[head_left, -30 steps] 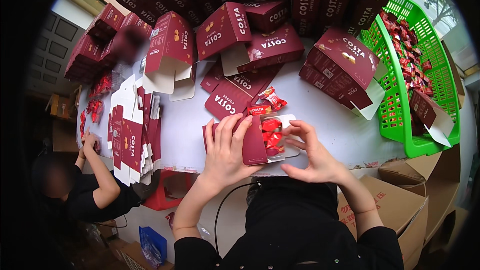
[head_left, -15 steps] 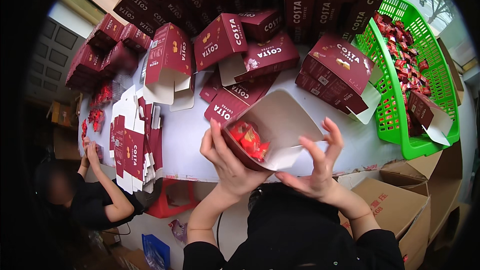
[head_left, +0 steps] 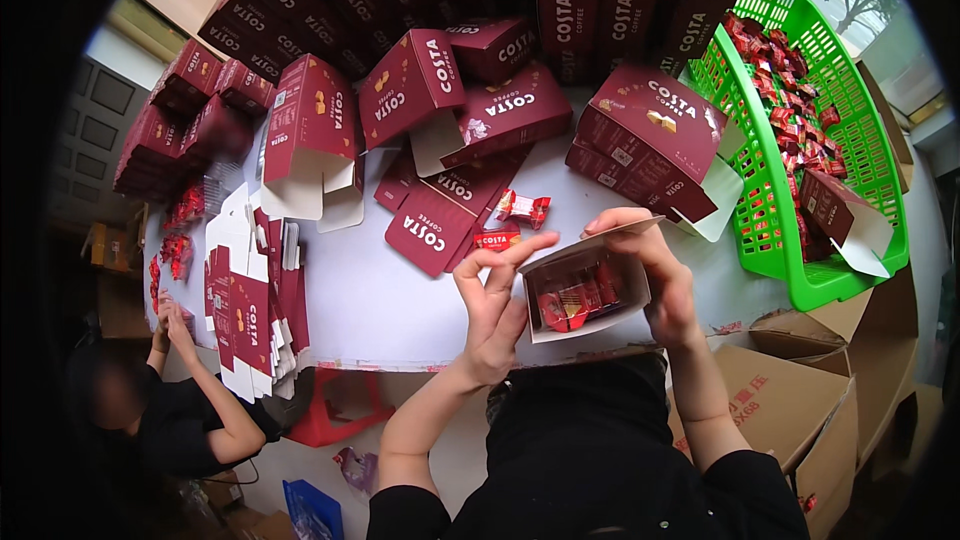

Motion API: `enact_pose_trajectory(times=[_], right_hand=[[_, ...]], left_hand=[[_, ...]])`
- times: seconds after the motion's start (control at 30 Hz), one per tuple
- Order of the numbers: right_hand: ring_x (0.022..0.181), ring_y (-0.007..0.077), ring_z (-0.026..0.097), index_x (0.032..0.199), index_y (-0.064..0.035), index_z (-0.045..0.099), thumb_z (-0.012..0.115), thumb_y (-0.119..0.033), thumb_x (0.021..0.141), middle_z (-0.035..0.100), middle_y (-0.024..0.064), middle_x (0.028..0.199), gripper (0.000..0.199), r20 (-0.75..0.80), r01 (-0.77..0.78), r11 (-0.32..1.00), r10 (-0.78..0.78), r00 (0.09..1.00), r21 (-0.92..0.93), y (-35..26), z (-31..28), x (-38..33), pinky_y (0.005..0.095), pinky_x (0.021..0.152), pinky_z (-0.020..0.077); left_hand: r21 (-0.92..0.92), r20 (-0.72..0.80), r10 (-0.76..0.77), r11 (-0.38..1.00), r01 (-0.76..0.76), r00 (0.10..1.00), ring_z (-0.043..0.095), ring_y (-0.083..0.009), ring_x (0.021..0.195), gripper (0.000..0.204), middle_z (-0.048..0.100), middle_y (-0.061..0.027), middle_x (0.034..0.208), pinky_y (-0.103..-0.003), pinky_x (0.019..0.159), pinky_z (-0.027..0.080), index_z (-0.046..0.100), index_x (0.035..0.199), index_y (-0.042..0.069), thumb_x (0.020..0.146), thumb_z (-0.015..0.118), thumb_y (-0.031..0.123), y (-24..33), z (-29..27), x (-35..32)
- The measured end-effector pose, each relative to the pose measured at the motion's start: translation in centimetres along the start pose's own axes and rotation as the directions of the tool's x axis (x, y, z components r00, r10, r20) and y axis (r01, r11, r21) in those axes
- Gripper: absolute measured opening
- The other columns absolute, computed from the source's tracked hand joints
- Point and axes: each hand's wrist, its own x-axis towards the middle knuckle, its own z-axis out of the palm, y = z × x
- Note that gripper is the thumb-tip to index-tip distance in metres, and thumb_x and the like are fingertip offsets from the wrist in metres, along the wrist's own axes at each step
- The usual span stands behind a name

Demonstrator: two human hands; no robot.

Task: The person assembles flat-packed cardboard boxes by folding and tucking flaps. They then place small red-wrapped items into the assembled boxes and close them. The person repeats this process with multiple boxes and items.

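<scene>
A small maroon carton (head_left: 529, 312) with a pale inside is tilted toward me, its mouth facing my body. Several red wrapped sweets (head_left: 565, 308) lie in it. My right hand (head_left: 668, 285) grips the carton's right side, its fingers on the raised flap (head_left: 625, 230). Against the left side is my left hand (head_left: 490, 310), fingers apart, the index finger stretched to the carton's upper edge. Just beyond the carton, a red wrapped sweet (head_left: 522, 208) and a second red sweet (head_left: 497, 239) lie by a flattened maroon carton (head_left: 430, 227).
Maroon cartons (head_left: 510, 120) stand open or stacked across the back. At right is a green basket (head_left: 800, 280) of wrapped sweets. Flat cartons (head_left: 245, 300) are piled at left, where a co-worker's hands (head_left: 172, 325) are. Brown cardboard boxes (head_left: 760, 390) stand below the table's right edge.
The carton has tipped, its mouth now facing me. Two red sweets now show on the table beyond it. My right hand has closed on its side; my left hand's fingers have spread.
</scene>
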Motion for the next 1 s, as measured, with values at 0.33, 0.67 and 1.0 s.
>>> enact_pose_trajectory(times=[0.33,0.67,1.0], right_hand=[[0.105,0.0208,0.054,0.139,-0.0055,0.03,0.052,0.006,0.085,0.047,0.0202,0.126,0.059,-0.295,-0.012,0.978,0.075,0.953,0.207,0.5,3.4,0.5,0.033,0.094,0.0443],[0.094,0.0362,0.058,0.097,-0.0013,0.06,0.051,-0.04,0.09,0.062,0.0209,0.097,0.04,-0.23,0.324,0.882,-0.413,0.881,-0.342,1.9,3.7,-0.4,0.045,0.084,0.0489],[0.102,0.0395,0.053,0.115,-0.0024,0.047,0.051,-0.028,0.08,0.059,0.0261,0.108,0.043,-0.111,0.374,0.812,-0.465,0.878,-0.448,3.0,3.3,-1.2,0.0514,0.091,0.043]], left_hand=[[-0.215,-0.094,0.161,0.96,-0.178,0.983,0.053,-0.0274,0.117,0.041,0.051,-0.0205,0.128,-0.041,0.108,0.035,0.042,0.128,0.011,0.092,0.05,-0.005,1.4,1.5,1.0],[-0.061,-0.015,0.301,0.951,-0.302,0.953,0.048,-0.0302,0.116,0.027,0.051,-0.0147,0.116,-0.055,0.114,0.015,0.053,0.096,0.015,0.074,0.067,0.02,-0.5,0.7,0.4],[0.082,-0.11,0.438,0.898,-0.431,0.892,0.046,-0.0317,0.115,0.05,0.049,-0.0217,0.117,-0.059,0.114,0.015,0.04,0.108,0.013,0.075,0.073,0.033,-2.1,1.7,0.5]])
